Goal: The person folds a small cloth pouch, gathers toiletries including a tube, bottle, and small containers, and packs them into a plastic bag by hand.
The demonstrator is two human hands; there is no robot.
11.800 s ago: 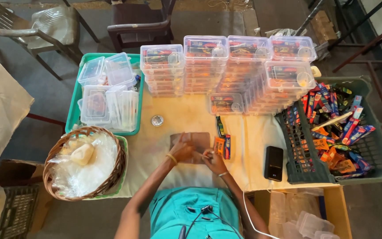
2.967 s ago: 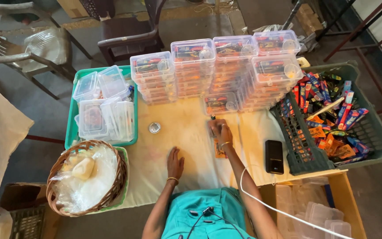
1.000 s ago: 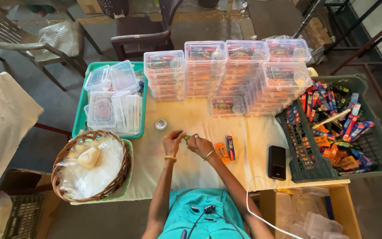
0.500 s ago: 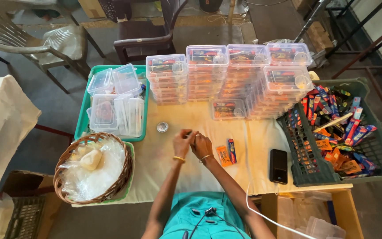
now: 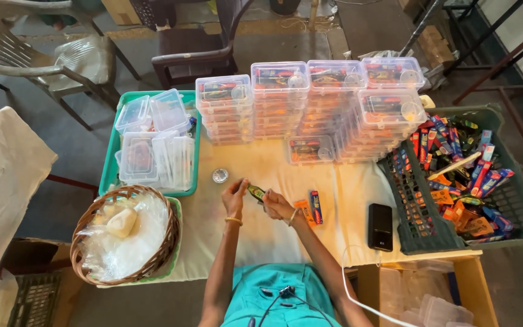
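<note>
small packet (image 5: 256,192): showing green with a dark stripe, held between both hands
left wrist bangle (image 5: 233,220): showing gold
packets on table (image 5: 310,209): showing orange and blue-red
tablecloth (image 5: 261,169): showing pale cream
tray (image 5: 107,169): showing green
stacked boxes (image 5: 310,97): showing clear plastic, multicoloured contents
crate (image 5: 516,200): showing dark grey-green, packets inside red, blue, orange
basket (image 5: 171,233): showing brown woven
phone (image 5: 380,226): showing black
shirt (image 5: 273,290): showing teal

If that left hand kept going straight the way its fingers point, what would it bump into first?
Probably the small round silver lid, just up and left of the left hand. Beyond it sits the green tray of clear boxes. From this overhead view, the exact line is uncertain.
</note>
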